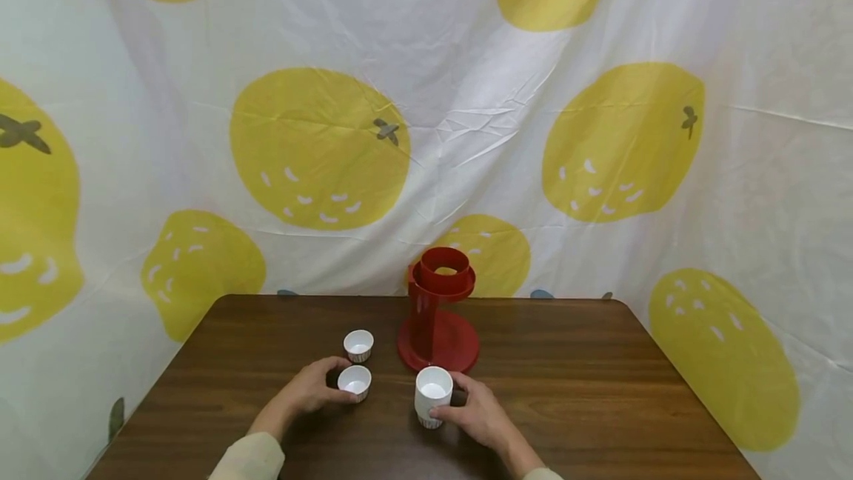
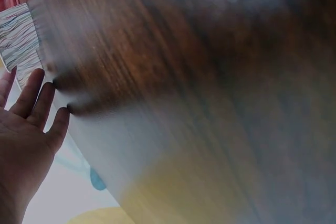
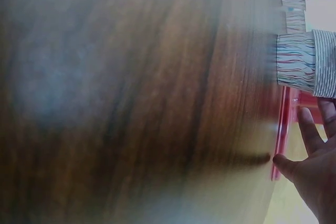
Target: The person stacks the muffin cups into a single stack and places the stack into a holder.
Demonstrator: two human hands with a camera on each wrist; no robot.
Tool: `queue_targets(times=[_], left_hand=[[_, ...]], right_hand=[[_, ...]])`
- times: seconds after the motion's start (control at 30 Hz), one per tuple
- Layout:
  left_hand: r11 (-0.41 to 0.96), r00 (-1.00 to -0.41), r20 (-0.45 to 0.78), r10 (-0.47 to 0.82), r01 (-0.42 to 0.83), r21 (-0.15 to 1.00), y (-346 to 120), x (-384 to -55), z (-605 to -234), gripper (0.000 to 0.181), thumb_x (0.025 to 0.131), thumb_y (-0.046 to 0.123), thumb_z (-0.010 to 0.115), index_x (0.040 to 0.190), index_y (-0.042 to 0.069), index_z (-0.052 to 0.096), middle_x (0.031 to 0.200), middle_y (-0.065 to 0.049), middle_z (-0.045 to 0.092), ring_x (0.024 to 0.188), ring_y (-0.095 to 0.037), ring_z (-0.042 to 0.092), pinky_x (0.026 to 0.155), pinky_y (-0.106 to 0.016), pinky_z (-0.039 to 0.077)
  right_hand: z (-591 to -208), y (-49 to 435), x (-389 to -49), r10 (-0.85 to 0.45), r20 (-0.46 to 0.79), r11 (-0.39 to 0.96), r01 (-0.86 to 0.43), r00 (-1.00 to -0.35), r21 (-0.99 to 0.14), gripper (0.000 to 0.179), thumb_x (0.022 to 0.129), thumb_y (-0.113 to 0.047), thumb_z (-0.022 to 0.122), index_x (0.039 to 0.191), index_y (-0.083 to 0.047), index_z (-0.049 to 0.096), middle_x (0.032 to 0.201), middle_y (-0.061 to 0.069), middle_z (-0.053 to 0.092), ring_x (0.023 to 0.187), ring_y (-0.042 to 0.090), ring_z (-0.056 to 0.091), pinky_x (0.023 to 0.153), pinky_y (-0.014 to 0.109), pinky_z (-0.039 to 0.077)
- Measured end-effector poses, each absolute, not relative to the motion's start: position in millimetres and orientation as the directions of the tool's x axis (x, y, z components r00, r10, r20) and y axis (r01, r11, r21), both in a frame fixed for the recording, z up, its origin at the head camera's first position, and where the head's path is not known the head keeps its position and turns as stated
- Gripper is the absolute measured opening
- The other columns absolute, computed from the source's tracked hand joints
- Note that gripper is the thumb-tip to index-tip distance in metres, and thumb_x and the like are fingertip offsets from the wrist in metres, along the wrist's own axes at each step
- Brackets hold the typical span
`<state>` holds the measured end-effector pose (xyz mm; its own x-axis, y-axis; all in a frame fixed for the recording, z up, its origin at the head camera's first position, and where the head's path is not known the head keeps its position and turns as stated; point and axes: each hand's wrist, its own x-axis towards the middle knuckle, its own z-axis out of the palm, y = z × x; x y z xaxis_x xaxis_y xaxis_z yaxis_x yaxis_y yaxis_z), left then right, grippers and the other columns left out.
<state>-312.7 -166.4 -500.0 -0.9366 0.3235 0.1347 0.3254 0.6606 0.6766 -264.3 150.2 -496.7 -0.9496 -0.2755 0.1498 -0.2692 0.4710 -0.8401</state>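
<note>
My left hand has its thumb and index finger around a small white baking cup with a patterned outside, on the table's left half. Just behind that one stands a second white baking cup. To the right, my right hand grips a taller stack of nested baking cups by its side. In the right wrist view, thin wavy coloured lines run along the bottom cup, and the ribbed rims of the others sit on it. Some of the left fingers extend beside the patterned cup.
A red stand with a round base and a ring-shaped top is at the back middle, just behind the stack. The brown wooden table ends at a cloth printed with lemons.
</note>
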Motion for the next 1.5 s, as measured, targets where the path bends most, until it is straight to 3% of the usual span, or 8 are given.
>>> queue_targets(times=[0.7, 1.5], left_hand=[[0.666, -0.951, 0.063, 0.301, 0.257, 0.7, -166, -312, -493, 0.055, 0.065, 0.037, 0.079, 0.109, 0.011, 0.059, 0.105, -0.003, 0.06, 0.1, -0.025, 0.052, 0.088, -0.045, 0.039], [0.636, -0.921, 0.157, 0.358, 0.363, 0.681, -159, -317, -471, 0.052, 0.066, 0.04, 0.078, 0.106, 0.013, 0.059, 0.103, -0.001, 0.061, 0.099, -0.023, 0.054, 0.085, -0.04, 0.04]], right_hand=[[-500, 148, -267, -0.29, 0.159, 0.466, -0.284, -0.944, -0.838, 0.063, 0.068, -0.039, 0.077, 0.121, -0.012, 0.055, 0.107, -0.003, 0.062, 0.107, 0.021, 0.052, 0.092, 0.046, 0.037], [-499, 149, -266, -0.279, 0.156, 0.473, -0.277, -0.947, -0.836, 0.061, 0.068, -0.038, 0.077, 0.119, -0.014, 0.056, 0.107, -0.003, 0.062, 0.109, 0.021, 0.051, 0.094, 0.048, 0.034]])
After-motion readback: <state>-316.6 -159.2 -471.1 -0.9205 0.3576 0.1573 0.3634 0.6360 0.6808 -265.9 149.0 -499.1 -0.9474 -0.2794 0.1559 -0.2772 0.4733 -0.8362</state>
